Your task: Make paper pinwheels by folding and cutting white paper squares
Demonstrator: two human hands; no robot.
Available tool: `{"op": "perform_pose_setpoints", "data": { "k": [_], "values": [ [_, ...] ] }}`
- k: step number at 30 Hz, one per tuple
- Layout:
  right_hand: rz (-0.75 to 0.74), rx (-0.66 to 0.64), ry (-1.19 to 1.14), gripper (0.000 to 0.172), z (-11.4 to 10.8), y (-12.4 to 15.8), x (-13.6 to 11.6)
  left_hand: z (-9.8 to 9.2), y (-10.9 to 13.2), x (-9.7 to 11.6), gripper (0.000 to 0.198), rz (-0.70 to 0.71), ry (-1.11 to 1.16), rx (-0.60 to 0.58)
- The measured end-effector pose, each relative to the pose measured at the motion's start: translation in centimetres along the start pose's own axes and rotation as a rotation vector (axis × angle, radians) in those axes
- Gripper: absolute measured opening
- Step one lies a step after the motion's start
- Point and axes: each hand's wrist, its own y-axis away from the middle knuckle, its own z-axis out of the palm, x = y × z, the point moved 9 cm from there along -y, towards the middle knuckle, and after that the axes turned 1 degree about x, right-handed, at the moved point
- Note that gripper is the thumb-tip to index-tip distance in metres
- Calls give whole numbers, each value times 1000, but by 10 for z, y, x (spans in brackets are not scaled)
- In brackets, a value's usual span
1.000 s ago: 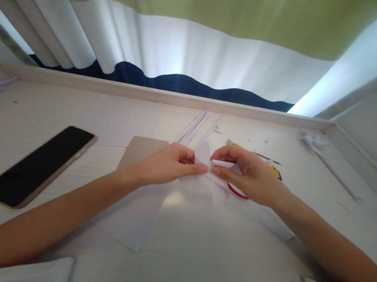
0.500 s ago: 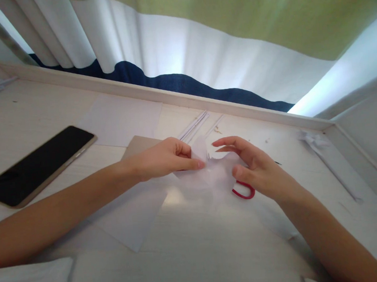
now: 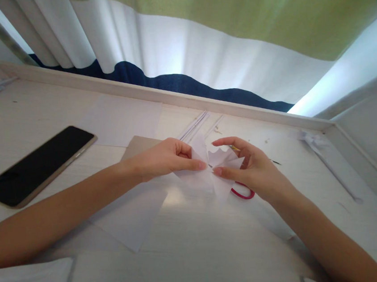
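Observation:
My left hand [image 3: 165, 159] is closed in a pinch on the left part of a small folded piece of white paper [image 3: 201, 175] just above the white tabletop. My right hand [image 3: 250, 170] grips the paper's right flap, which has a wavy cut edge, between thumb and fingers. Under my right hand lie scissors with a red handle loop [image 3: 242, 192]; most of them are hidden by the hand.
A black phone [image 3: 38, 165] lies at the left. A brown card [image 3: 138, 147] and several white sheets [image 3: 130, 214] lie around my left forearm. Thin paper strips [image 3: 193, 126] and a folded white paper piece [image 3: 313, 141] lie near the table's raised rim [image 3: 170, 96]. Curtains hang behind.
My right hand let go of the paper, spread open for a moment, then came back and closed on the paper's right flap. My left hand kept its pinch.

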Motion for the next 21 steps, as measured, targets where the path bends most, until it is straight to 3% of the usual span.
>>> {"op": "perform_pose_setpoints", "data": {
  "k": [17,21],
  "values": [
    [-83,116,26,32,-3,2,3,1,-2,-1,24,60,-96,-19],
    [-40,48,7,28,1,3,0,-1,-2,1,28,59,-126,11]
  ]
}}
